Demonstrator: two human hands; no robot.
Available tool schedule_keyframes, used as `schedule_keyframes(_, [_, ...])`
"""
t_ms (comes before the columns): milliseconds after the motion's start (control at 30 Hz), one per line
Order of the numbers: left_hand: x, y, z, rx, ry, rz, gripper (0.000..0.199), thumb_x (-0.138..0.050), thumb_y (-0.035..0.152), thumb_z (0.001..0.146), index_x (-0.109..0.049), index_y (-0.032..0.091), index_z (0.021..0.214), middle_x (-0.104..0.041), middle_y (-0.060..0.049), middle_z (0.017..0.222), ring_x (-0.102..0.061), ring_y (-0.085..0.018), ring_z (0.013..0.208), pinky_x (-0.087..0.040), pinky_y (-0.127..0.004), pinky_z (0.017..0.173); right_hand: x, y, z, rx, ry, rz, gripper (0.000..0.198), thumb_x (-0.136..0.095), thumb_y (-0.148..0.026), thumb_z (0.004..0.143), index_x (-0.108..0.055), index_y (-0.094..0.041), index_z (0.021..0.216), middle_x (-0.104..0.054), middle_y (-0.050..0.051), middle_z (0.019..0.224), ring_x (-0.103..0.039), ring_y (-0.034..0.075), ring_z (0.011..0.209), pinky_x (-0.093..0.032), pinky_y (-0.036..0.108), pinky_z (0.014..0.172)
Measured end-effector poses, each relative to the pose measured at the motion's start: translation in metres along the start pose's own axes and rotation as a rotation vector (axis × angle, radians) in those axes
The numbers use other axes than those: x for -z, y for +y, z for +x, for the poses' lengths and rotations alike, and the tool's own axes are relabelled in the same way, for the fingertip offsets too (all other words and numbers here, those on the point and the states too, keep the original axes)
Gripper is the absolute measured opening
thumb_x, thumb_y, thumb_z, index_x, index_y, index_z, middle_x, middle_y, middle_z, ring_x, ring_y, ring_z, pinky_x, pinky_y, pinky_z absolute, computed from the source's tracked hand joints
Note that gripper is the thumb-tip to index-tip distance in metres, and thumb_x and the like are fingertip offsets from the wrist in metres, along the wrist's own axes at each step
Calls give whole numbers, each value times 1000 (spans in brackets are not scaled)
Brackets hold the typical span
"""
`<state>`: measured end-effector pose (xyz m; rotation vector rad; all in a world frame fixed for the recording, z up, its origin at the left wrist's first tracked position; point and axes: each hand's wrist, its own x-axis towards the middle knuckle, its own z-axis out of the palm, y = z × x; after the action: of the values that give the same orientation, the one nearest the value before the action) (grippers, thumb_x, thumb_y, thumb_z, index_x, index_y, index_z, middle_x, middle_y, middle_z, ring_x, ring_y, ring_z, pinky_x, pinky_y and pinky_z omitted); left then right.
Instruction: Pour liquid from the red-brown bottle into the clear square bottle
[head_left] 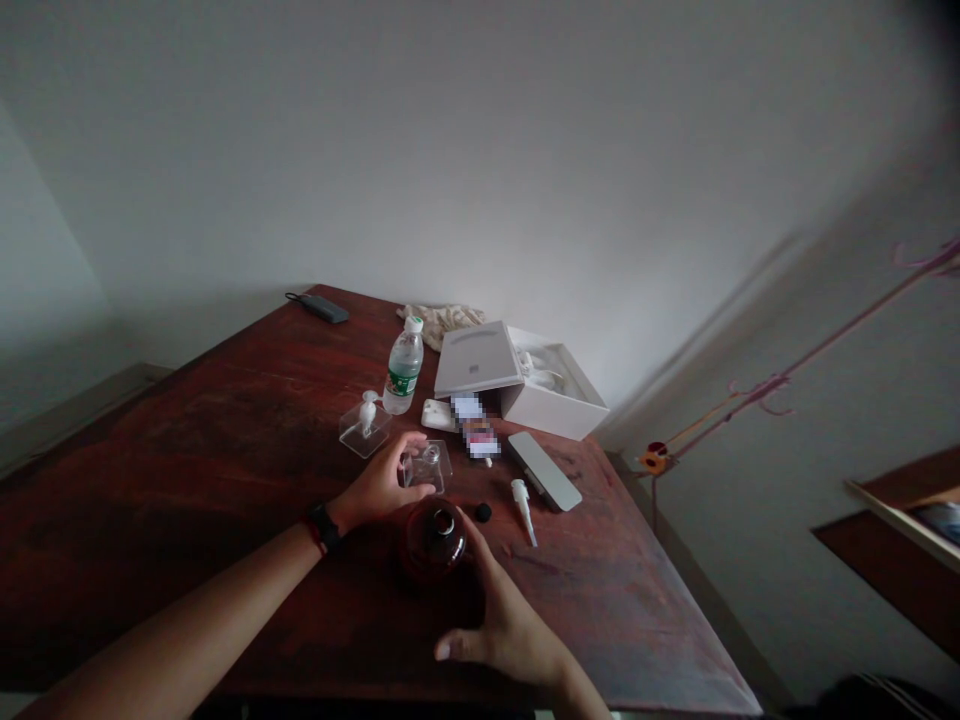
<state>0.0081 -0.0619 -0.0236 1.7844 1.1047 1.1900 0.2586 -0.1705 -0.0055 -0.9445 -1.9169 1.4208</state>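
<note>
Left hand [381,487] grips a small clear bottle [429,466] on the wooden table [187,450]. Right hand [506,620] open, fingers spread, index tip against a dark brown bottle [435,538] standing uncapped just in front. Black cap [483,513] and white pump [523,508] lie beside it.

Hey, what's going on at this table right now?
A person is working with small bottles on a dark wooden table. The left hand grips a small clear square bottle. The right hand rests against a round dark red bottle, which stands open; a small black cap and a white pump nozzle lie just beside it. Behind are another clear bottle, a water bottle and an open white box.
</note>
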Motion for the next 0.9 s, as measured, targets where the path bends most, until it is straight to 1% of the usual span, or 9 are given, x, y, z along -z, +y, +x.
schedule_keyframes(133, [0, -2, 2, -13, 26, 21, 67, -84, 32, 76, -53, 22, 134, -68, -14, 133, -68, -33, 122, -57, -49, 97, 4, -4, 15, 47, -54, 23, 138, -98, -62, 61, -22, -27, 171, -28, 15, 176, -22, 39, 164, -16, 58, 133])
schedule_keyframes(233, [-2, -3, 2, -30, 33, 26, 66, -84, 32, 76, -54, 22, 134, -68, -14, 133, -68, -33, 123, -57, -48, 96, 2, -3, 26, 58, -32, 3, 133, -99, -61, 58, -32, -26, 167, -34, 17, 173, -27, 41, 161, -20, 59, 132])
schedule_keyframes(300, [-3, -4, 1, -35, 38, 22, 65, -83, 32, 76, -54, 23, 133, -68, -14, 134, -68, -32, 123, -58, -48, 96, 2, 0, 31, 73, -10, -3, 134, -100, -61, 55, -34, -25, 165, -35, 18, 172, -29, 42, 161, -20, 59, 132])
schedule_keyframes(467, [-4, -5, 1, -21, 53, 31, 65, -84, 30, 76, -55, 23, 134, -68, -14, 134, -68, -32, 122, -58, -49, 97, 1, 7, 37, 79, -38, 7, 139, -102, -58, 55, -27, -24, 168, -29, 19, 175, -23, 40, 163, -16, 59, 133])
schedule_keyframes(533, [-3, -5, 2, -13, 52, 32, 65, -84, 31, 76, -55, 22, 134, -68, -14, 133, -68, -33, 122, -58, -49, 97, 0, 7, 37, 84, -51, 20, 140, -102, -55, 56, -24, -25, 169, -27, 19, 176, -22, 39, 164, -16, 60, 133])
schedule_keyframes(600, [-3, -5, 2, -8, 44, 26, 65, -84, 33, 76, -55, 22, 134, -68, -14, 133, -68, -33, 122, -58, -50, 97, -1, 6, 38, 91, -63, 27, 138, -102, -53, 58, -25, -25, 168, -28, 18, 175, -22, 39, 163, -17, 60, 133])
schedule_keyframes(700, [-2, -4, 2, 0, 30, 22, 65, -84, 33, 76, -55, 22, 133, -67, -14, 134, -68, -33, 123, -57, -50, 99, -5, 6, 41, 107, -59, 42, 134, -103, -49, 58, -28, -25, 166, -34, 17, 173, -28, 39, 161, -22, 58, 132])
schedule_keyframes(767, [-1, -3, 2, 12, 26, 27, 64, -83, 33, 76, -55, 22, 132, -67, -14, 134, -67, -33, 123, -57, -50, 99, -8, 7, 43, 130, -20, 58, 128, -103, -48, 59, -32, -25, 164, -38, 17, 170, -35, 38, 158, -26, 56, 131])
schedule_keyframes(900, [-1, -3, 2, 16, 31, 33, 64, -83, 34, 76, -55, 22, 133, -67, -14, 134, -67, -32, 123, -56, -49, 99, -12, 7, 48, 173, 62, 85, 105, -99, -44, 66, -44, -24, 154, -53, 16, 157, -49, 35, 148, -37, 53, 125])
